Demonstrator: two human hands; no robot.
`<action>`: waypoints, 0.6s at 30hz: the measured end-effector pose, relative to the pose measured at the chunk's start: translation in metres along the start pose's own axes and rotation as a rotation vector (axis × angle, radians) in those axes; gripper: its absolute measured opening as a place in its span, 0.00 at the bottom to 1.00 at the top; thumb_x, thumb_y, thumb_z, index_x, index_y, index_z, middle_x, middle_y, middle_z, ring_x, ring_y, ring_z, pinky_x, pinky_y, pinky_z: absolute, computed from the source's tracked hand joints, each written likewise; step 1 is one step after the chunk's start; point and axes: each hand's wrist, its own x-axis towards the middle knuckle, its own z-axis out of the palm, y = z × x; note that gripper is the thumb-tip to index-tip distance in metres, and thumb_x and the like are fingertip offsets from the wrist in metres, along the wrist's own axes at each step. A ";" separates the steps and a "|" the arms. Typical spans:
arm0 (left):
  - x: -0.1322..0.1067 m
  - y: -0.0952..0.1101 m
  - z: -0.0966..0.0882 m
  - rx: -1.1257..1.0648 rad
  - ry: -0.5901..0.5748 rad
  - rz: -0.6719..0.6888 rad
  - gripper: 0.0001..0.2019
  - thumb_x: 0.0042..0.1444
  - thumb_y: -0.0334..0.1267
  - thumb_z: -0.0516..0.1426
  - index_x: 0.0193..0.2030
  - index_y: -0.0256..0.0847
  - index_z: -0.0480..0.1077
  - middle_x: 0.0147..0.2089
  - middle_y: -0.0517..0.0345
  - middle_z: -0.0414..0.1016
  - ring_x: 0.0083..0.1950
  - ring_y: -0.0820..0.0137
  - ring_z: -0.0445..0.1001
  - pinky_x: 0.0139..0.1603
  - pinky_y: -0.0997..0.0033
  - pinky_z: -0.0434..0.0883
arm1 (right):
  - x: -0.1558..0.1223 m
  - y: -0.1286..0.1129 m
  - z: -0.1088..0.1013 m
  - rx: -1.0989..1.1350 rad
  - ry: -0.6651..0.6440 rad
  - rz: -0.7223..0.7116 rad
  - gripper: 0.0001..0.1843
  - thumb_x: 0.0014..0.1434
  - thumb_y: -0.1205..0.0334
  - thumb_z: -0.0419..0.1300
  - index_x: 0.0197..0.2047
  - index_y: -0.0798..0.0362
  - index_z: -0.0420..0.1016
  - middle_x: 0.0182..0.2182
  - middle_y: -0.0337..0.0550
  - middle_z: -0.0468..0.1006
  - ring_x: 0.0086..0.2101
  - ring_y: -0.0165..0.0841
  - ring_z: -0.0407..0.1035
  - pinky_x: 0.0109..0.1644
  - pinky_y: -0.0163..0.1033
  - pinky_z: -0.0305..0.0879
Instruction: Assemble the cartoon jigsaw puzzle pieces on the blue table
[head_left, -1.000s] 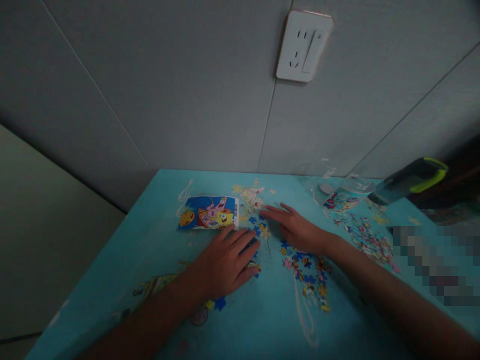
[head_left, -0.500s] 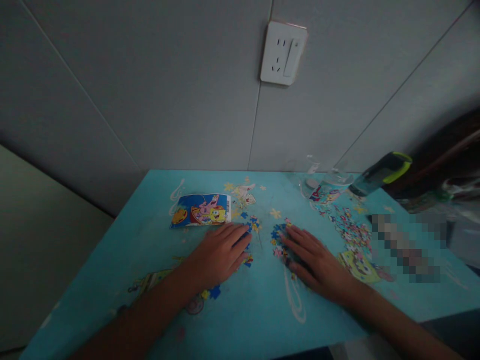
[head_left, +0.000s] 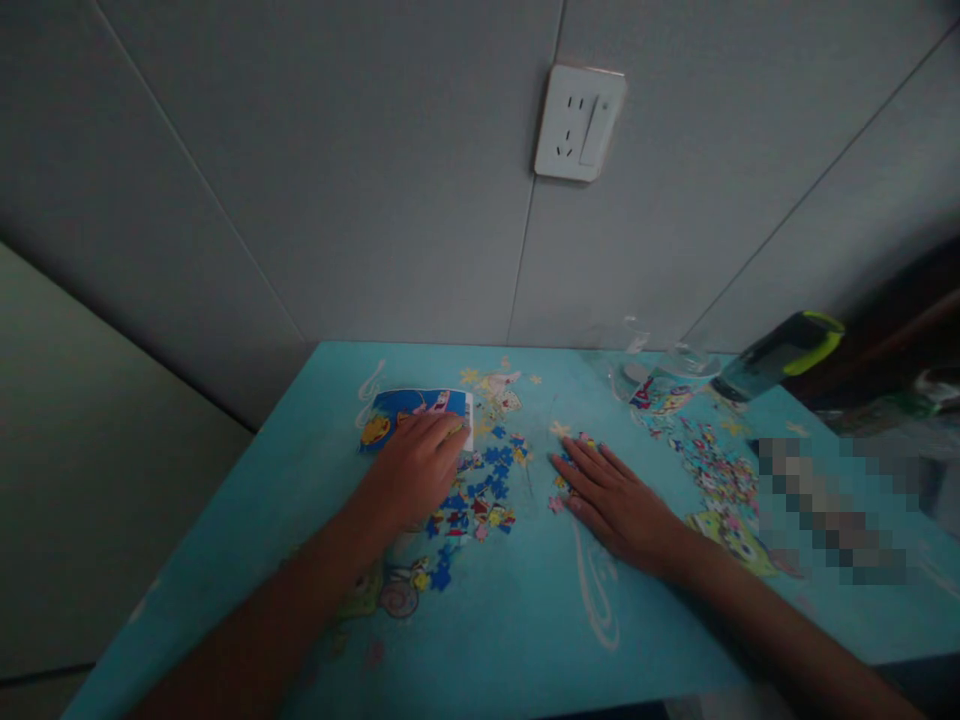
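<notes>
My left hand [head_left: 424,462] is over the lower right part of a blue cartoon picture packet [head_left: 382,402], its fingers drawn together and bent. Whatever lies under those fingertips is hidden. Just right of it, loose jigsaw puzzle pieces [head_left: 491,487], mostly blue with some yellow and red, are spread on the table. My right hand [head_left: 611,495] lies flat with fingers spread, covering part of a smaller group of puzzle pieces [head_left: 556,503]. A few pieces peek out around its fingertips.
The turquoise table [head_left: 517,620] has printed cartoon figures. More puzzle pieces [head_left: 712,465] lie at the right, near a clear cup [head_left: 671,385] and a dark bottle [head_left: 780,355] with a lime-green loop. A grey wall [head_left: 420,200] with a socket [head_left: 579,123] rises behind.
My left hand has moved off the puzzle pieces, up and left onto the packet, uncovering the blue pieces. My right hand stays at its group, flatter now. The view has shifted slightly.
</notes>
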 end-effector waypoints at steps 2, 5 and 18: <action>0.000 -0.005 -0.001 0.005 0.008 -0.021 0.14 0.64 0.27 0.53 0.54 0.36 0.72 0.56 0.45 0.74 0.59 0.56 0.72 0.63 0.47 0.69 | -0.001 0.007 0.000 -0.014 -0.008 0.008 0.33 0.75 0.54 0.48 0.77 0.39 0.41 0.76 0.43 0.43 0.73 0.43 0.39 0.74 0.61 0.43; 0.000 -0.007 -0.001 0.009 0.003 -0.024 0.15 0.64 0.27 0.52 0.54 0.36 0.72 0.56 0.45 0.74 0.59 0.57 0.72 0.62 0.48 0.69 | -0.002 0.019 0.000 -0.021 -0.006 0.040 0.33 0.75 0.54 0.47 0.78 0.39 0.39 0.76 0.42 0.43 0.73 0.42 0.39 0.75 0.61 0.42; 0.001 0.013 -0.002 -0.037 -0.036 0.044 0.14 0.66 0.28 0.52 0.54 0.35 0.73 0.53 0.45 0.75 0.57 0.58 0.72 0.62 0.47 0.69 | 0.002 0.019 0.006 -0.064 0.070 0.239 0.43 0.70 0.40 0.51 0.78 0.46 0.37 0.76 0.55 0.37 0.73 0.51 0.34 0.72 0.67 0.42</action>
